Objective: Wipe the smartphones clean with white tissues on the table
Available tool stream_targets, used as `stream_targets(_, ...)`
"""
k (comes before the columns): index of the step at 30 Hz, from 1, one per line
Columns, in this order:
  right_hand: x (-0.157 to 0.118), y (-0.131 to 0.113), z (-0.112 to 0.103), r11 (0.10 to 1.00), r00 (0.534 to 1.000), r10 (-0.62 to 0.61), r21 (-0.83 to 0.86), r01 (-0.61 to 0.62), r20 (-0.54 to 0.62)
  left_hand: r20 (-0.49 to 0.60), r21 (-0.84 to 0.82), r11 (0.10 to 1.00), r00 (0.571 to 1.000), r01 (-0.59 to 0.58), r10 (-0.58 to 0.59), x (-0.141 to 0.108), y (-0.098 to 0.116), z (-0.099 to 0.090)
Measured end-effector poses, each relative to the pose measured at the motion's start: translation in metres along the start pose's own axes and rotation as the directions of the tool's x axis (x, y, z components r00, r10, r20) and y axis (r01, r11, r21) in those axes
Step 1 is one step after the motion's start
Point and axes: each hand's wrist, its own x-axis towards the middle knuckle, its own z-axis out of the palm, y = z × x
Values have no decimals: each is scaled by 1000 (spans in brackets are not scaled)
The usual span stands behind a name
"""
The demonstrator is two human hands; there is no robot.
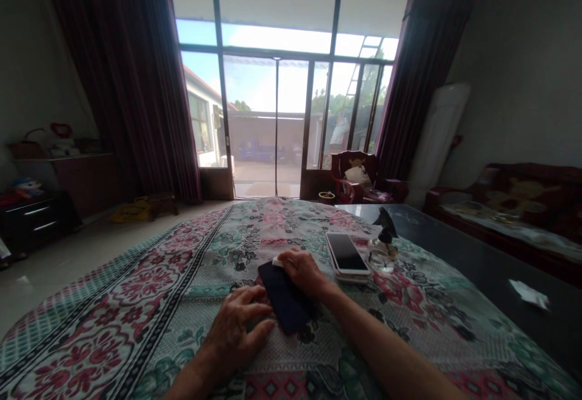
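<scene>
A dark smartphone (286, 300) lies on the patterned cloth in front of me. My right hand (302, 271) is closed over its far end, pressing a small white wipe (277, 261) against the surface; most of the wipe is hidden under the fingers. Along the phone's left edge rests my left hand (245, 315), its fingers stretched out and nothing in its grasp. Just right of the right hand sits a white phone (349, 252), which seems stacked on another flat item. Beside that stands a clear spray bottle (383, 251) with a black trigger head.
Floral cloth (200, 291) covers the surface under the hands. A dark glossy tabletop (482, 285) extends to the right, with a crumpled white tissue (529, 294) on it. Farther off are a wooden armchair (357, 176), a sofa (513, 194) and glass doors (254, 127).
</scene>
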Motion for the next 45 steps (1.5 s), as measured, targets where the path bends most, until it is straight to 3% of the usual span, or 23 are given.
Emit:
stream_targets(5, 0, -3, -6, 996, 1000, 6, 92, -4, -19, -87, 2, 999, 996, 32, -32, 0, 1, -3)
stream_targets(9, -5, -6, -9, 997, 998, -59, 53, 58, 22, -171, 46, 998, 985, 31, -22, 0, -12, 8)
stream_targets(15, -10, -25, -7, 990, 984, -132, -32, 137, 121, -141, 93, 989, 985, 117, -103, -1, -28, 24)
stream_targets(20, -9, -30, 0, 966, 966, -200, 196, 166, 166, -119, 110, 986, 986, 126, -113, 0, -21, 19)
stream_targets(23, -7, -27, -3, 955, 974, -178, 262, 137, 137, -94, 116, 984, 988, 134, -124, 1, -16, 16)
stream_targets(26, -7, -27, -7, 964, 978, -187, 206, 166, 89, -71, 111, 980, 985, 165, -158, 2, -15, 15)
stream_targets(32, -20, -31, -11, 965, 945, -261, 51, 256, 195, 11, 120, 976, 983, 179, -182, 3, -17, 11)
stream_targets(40, -59, -2, -42, 984, 971, -168, -39, 177, 170, 7, 108, 975, 981, 193, -194, 3, -16, 8)
stream_targets(45, -88, -10, -54, 977, 987, -72, -189, 98, 142, -11, 98, 980, 985, 170, -170, 4, -12, 7)
